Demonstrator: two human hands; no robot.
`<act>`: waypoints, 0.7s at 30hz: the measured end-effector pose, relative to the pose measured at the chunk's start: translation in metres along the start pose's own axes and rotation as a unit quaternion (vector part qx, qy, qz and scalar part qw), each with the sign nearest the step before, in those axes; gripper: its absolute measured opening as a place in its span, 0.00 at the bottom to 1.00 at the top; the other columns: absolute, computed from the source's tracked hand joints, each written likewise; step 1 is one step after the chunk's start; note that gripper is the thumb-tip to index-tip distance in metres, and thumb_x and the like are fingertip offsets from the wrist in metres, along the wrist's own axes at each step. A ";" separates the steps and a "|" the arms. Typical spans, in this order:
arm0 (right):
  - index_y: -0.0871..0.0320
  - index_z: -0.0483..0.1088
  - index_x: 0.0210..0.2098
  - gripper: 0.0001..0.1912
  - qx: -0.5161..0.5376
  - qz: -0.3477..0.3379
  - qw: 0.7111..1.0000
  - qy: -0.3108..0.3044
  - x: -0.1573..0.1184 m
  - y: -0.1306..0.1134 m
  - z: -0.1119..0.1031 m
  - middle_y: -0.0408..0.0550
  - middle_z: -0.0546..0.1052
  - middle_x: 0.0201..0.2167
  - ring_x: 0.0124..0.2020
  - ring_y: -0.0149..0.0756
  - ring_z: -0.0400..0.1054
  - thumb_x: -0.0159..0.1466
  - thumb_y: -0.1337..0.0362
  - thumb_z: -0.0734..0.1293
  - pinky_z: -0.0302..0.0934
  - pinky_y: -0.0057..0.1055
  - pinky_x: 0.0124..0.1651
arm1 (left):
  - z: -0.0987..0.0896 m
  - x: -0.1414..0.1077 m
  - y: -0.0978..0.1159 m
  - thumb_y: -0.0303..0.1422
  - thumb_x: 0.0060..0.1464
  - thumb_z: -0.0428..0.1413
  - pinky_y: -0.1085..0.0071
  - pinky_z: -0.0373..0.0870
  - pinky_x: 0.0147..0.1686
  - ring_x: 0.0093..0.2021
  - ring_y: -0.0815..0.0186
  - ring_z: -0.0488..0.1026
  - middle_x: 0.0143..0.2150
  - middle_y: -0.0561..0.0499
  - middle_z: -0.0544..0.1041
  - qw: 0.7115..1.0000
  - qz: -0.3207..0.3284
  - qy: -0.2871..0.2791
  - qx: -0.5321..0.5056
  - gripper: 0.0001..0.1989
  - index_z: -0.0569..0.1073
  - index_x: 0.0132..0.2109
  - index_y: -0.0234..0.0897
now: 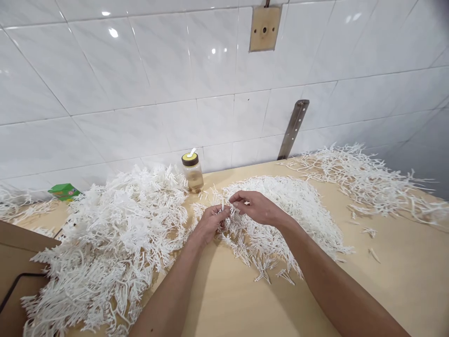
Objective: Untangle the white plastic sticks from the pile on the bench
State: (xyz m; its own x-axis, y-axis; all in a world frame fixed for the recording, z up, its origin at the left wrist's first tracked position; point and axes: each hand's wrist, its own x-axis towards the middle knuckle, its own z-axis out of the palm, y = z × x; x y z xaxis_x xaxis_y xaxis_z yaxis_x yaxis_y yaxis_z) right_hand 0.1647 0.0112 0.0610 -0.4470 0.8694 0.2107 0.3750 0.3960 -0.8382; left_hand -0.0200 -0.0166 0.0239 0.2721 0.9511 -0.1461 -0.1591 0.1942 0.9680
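Note:
My left hand (211, 223) is closed, with a thin white branching piece (222, 206) pinched between thumb and fingers. Just to its right, my right hand (257, 206) has its thumb and index finger curled together at the same spot; what they grip is too small to make out. Beneath and behind both hands spreads a heap of short white twig-like pieces (294, 201). To the left rises a taller, tangled pile of white branching pieces (129, 234). A few loose bits lie between the two piles.
A clear jar with a yellow-and-black lid (192, 172) stands by the tiled wall (157, 70). Longer white strands (365, 178) lie at the back right. A green packet (65, 191) and cardboard box (21, 262) are left; a metal bracket (293, 128) leans against the wall.

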 end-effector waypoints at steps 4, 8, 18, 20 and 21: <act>0.58 0.76 0.34 0.07 -0.018 0.029 0.999 -0.002 0.000 0.000 0.000 0.46 0.78 0.28 0.28 0.34 0.71 0.58 0.64 0.66 0.64 0.29 0.31 | -0.004 0.001 -0.003 0.47 0.42 0.66 0.77 0.53 0.19 0.18 0.76 0.57 0.22 0.56 0.65 1.000 0.004 0.000 -0.017 0.21 0.71 0.29 0.34; 0.58 0.73 0.28 0.07 -0.046 0.046 0.998 -0.002 -0.002 -0.004 -0.001 0.45 0.76 0.23 0.24 0.33 0.68 0.59 0.63 0.65 0.60 0.29 0.28 | -0.005 0.003 -0.005 0.47 0.41 0.66 0.77 0.55 0.19 0.19 0.76 0.58 0.22 0.56 0.65 1.000 -0.002 0.005 -0.012 0.21 0.71 0.29 0.34; 0.57 0.72 0.27 0.09 -0.069 0.029 0.997 -0.009 -0.001 -0.001 0.002 0.43 0.76 0.23 0.25 0.33 0.69 0.60 0.60 0.64 0.60 0.29 0.29 | -0.002 0.004 -0.006 0.47 0.43 0.65 0.76 0.52 0.18 0.18 0.76 0.58 0.21 0.56 0.66 1.000 0.005 -0.004 0.001 0.20 0.70 0.27 0.35; 0.57 0.71 0.26 0.09 -0.069 0.036 0.997 -0.010 -0.002 -0.001 0.001 0.43 0.76 0.22 0.24 0.33 0.69 0.60 0.62 0.63 0.60 0.28 0.28 | -0.002 0.005 -0.008 0.47 0.44 0.64 0.76 0.51 0.18 0.17 0.76 0.58 0.21 0.56 0.66 1.000 0.005 -0.001 -0.002 0.20 0.70 0.27 0.34; 0.57 0.71 0.26 0.08 -0.066 0.038 0.997 -0.011 -0.002 -0.001 0.000 0.43 0.76 0.21 0.24 0.33 0.69 0.60 0.62 0.63 0.60 0.28 0.28 | -0.002 0.005 -0.009 0.47 0.44 0.64 0.76 0.51 0.18 0.17 0.76 0.58 0.21 0.56 0.66 1.000 0.005 0.000 -0.003 0.20 0.70 0.27 0.34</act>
State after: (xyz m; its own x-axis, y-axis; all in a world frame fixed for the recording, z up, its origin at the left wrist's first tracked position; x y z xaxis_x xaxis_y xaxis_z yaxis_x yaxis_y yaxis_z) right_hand 0.1647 0.0089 0.0615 -0.4295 0.8926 0.1371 0.5109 0.3653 -0.7782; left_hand -0.0194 -0.0126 0.0143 0.2695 0.9533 -0.1362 -0.1685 0.1860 0.9680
